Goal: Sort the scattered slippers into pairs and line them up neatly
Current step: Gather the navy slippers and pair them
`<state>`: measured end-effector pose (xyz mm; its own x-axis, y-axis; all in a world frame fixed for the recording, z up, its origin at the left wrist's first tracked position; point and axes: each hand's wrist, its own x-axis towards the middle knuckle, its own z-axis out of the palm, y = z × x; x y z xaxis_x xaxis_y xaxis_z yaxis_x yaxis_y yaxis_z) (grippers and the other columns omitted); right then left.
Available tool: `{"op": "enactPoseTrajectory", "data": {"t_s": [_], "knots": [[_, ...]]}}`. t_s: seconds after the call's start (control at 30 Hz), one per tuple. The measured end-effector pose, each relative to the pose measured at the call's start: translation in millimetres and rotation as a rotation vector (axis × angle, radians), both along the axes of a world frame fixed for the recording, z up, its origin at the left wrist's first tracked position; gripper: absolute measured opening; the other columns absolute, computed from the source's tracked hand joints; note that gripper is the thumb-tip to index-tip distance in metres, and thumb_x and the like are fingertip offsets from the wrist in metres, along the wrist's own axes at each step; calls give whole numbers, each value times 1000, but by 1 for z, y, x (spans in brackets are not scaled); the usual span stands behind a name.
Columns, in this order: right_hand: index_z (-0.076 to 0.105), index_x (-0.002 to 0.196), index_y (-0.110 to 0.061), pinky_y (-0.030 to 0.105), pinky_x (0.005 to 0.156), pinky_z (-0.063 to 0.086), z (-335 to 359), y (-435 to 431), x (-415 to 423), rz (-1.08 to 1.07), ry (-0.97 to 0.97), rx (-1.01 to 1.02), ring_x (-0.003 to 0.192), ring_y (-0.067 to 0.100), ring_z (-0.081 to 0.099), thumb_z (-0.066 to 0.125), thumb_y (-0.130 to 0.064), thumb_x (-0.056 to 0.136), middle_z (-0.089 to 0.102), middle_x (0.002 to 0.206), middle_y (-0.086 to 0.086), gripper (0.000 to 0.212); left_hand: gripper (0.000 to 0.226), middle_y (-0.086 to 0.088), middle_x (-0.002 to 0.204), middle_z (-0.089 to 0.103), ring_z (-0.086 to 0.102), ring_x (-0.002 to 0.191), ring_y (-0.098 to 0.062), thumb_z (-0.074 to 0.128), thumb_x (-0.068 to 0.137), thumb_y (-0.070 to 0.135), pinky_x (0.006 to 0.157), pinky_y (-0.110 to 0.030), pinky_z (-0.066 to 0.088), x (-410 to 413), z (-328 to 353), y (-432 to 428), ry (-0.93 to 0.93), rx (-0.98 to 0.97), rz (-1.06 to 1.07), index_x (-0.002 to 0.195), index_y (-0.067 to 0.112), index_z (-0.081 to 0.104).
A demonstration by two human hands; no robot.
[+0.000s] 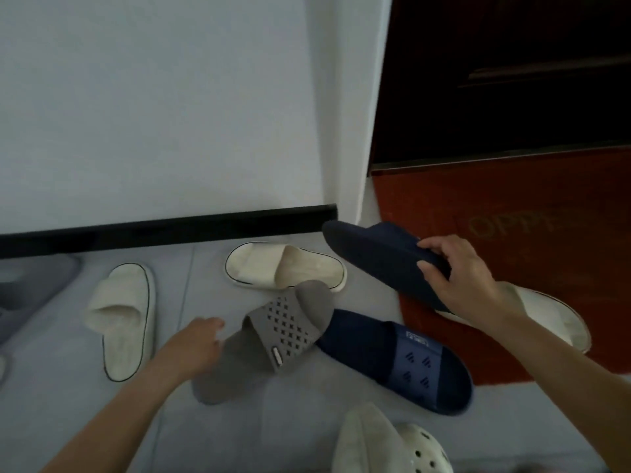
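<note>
Fingers point(435, 246) of the right hand point(467, 285) clamp a lifted navy slipper point(372, 254), probably bound for its mate point(403, 360) at lower right, while the left hand point(191, 346) reaches the grey slipper point(273, 336), grip unclear.

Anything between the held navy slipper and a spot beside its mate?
Yes: the grey slipper lies over the left end of the navy slipper on the floor, taking the space beside it there.
</note>
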<state>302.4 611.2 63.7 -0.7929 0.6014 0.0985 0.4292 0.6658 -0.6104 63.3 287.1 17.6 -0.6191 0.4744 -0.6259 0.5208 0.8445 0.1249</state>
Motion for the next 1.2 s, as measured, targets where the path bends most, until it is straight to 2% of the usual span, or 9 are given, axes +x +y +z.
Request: {"op": "enactPoseTrajectory", "data": {"t_s": [0.27, 0.4, 0.5, 0.6, 0.67, 0.77, 0.83, 1.03, 1.2], "knots": [[59, 112, -10, 24, 84, 31, 3, -38, -42, 194, -41, 72, 96, 13, 43, 64, -11, 85, 52, 99, -2, 28, 48, -4, 135, 47, 47, 121, -23, 53, 90, 31, 93, -37, 42, 23, 48, 104, 235, 504, -203, 136, 23, 41], [60, 111, -8, 30, 84, 38, 9, -40, -41, 298, -11, 157, 94, 12, 43, 68, -9, 81, 56, 99, 4, 30, 55, -7, 137, 43, 42, 125, -25, 61, 86, 25, 94, -38, 43, 28, 49, 135, 332, 490, -352, 135, 16, 39], [61, 110, -9, 34, 83, 41, 8, -41, -27, 378, 36, 218, 94, 17, 48, 69, -7, 79, 58, 100, 6, 32, 57, -6, 134, 46, 42, 126, -26, 68, 81, 31, 98, -39, 41, 24, 45, 147, 175, 447, -308, 131, 17, 44], [62, 108, -8, 32, 81, 42, 0, -41, -10, 442, 69, 248, 93, 19, 51, 67, -10, 79, 59, 100, 5, 30, 29, -2, 102, 58, 54, 105, -25, 71, 76, 30, 82, -34, 42, 29, 41, 150, -72, 532, -204, 98, 24, 53], [63, 105, -14, 25, 82, 43, -6, -40, 2, 427, 74, 178, 92, 16, 55, 70, -10, 78, 59, 100, -4, 28, 21, 1, 93, 61, 55, 97, -24, 69, 76, 27, 87, -36, 39, 40, 34, 145, -12, 625, -179, 90, 24, 54], [50, 93, -39, 3, 67, 39, -10, -45, 15, 164, -15, -104, 84, -6, 56, 70, -27, 81, 55, 85, -24, 26, 22, 2, 90, 68, 61, 92, -22, 72, 67, 20, 103, -42, 33, 66, 20, 133, 360, 713, -319, 84, 20, 59], [50, 93, -33, 7, 57, 41, -19, -47, 14, -71, -31, -314, 77, -6, 59, 63, -36, 85, 61, 81, -18, 16, 32, 3, 99, 69, 64, 94, -20, 78, 56, 19, 101, -49, 38, 87, 12, 128, 476, 758, -400, 84, 19, 62], [56, 114, -19, 24, 55, 44, -31, -21, 18, -593, 51, -809, 77, 10, 56, 59, -12, 89, 61, 93, 1, 26, 39, -4, 122, 62, 62, 107, -24, 82, 61, 24, 91, -42, 50, 132, -6, 141, 378, 841, -531, 96, 15, 65], [52, 116, -19, 29, 56, 42, -22, 25, 56, -841, 173, -632, 75, 12, 53, 49, -17, 93, 56, 99, 0, 23, 51, -7, 125, 49, 45, 119, -20, 70, 80, 22, 101, -26, 35, 138, -22, 158, 101, 919, 175, 124, 9, 49]]}}
